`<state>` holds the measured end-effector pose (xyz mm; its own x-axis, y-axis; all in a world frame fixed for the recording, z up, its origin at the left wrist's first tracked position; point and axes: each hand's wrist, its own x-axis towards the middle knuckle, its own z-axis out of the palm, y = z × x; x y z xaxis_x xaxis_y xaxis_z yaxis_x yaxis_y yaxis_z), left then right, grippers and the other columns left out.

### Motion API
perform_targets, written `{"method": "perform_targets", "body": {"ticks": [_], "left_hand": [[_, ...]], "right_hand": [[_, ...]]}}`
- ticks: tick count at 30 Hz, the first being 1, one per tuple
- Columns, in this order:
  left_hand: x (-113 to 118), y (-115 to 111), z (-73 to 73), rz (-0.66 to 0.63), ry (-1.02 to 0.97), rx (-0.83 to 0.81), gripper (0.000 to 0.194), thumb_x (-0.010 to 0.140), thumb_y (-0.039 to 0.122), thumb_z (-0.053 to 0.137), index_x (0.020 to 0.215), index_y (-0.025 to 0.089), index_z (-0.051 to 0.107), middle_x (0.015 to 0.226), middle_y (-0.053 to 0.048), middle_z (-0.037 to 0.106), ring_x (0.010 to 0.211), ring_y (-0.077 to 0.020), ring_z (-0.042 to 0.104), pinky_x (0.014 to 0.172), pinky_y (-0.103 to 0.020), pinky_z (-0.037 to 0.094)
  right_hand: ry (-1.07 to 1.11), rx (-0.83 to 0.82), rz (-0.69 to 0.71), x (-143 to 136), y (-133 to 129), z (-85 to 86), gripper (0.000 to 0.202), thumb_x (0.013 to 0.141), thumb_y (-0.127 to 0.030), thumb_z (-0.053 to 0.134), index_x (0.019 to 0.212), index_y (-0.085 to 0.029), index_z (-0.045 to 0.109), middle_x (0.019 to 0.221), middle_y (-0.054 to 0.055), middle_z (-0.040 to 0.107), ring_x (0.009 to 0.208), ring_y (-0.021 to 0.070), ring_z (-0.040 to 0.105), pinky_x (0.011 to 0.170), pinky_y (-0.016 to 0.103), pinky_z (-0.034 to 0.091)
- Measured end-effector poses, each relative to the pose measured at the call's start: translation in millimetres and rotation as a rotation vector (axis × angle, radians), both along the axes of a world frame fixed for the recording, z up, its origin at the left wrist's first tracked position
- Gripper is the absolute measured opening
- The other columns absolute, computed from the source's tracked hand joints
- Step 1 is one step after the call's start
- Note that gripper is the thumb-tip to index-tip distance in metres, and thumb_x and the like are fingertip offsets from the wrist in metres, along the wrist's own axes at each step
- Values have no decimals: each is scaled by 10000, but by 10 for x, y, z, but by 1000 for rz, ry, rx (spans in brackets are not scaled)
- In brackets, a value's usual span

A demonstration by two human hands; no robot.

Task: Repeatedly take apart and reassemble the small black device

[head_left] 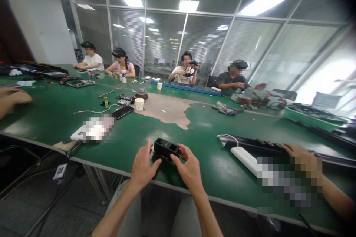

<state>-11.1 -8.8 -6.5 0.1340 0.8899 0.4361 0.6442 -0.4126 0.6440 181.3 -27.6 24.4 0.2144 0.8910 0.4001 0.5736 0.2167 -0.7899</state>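
A black box-shaped device lies near the front edge of the green table, between my two hands. My left hand is beside its left end, fingers apart and pointing up, with nothing held. Around the device's right end curve the fingers and thumb of my right hand, which grips it there. Something small and pale shows at the device's left side, too small to make out.
A paper cup and a black phone stand beyond my left hand. To the right lie a white power strip and another person's hand. Pliers rest farther back. Several people sit across the table.
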Motion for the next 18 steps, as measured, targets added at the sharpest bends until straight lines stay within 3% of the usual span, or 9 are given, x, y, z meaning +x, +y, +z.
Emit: {"method": "perform_targets", "body": {"ticks": [4, 9, 13, 18], "left_hand": [[1, 11, -27, 0, 10, 36, 850, 833, 366, 615, 1511, 197, 132, 1432, -143, 430, 1310, -300, 403, 1070, -488, 347], [-4, 14, -8, -48, 10, 58, 835, 817, 376, 639, 1500, 208, 187, 1409, -131, 459, 1292, -294, 420, 1070, -484, 352], [1, 5, 17, -56, 20, 59, 823, 816, 375, 639, 1495, 209, 205, 1385, -130, 482, 1274, -294, 436, 1059, -484, 363], [2, 0, -1, -39, 13, 41, 842, 835, 377, 620, 1508, 204, 146, 1417, -135, 447, 1302, -294, 406, 1077, -487, 344]], "right_hand": [[-51, -26, -10, 43, -31, -110, 496, 760, -356, 637, 1232, -217, 579, 1132, 77, 670, 1034, 240, 633, 865, 396, 525], [-150, -19, -27, 85, -78, -266, 549, 755, -389, 649, 1268, -205, 577, 1216, 98, 631, 1113, 275, 593, 932, 443, 499], [-131, -4, -30, 75, -92, -268, 612, 769, -428, 647, 1326, -202, 532, 1252, 109, 610, 1141, 273, 577, 942, 439, 491], [-70, 24, -47, -8, -114, -273, 500, 792, -414, 621, 1247, -208, 590, 1139, 99, 659, 1026, 254, 624, 910, 435, 498]]}}
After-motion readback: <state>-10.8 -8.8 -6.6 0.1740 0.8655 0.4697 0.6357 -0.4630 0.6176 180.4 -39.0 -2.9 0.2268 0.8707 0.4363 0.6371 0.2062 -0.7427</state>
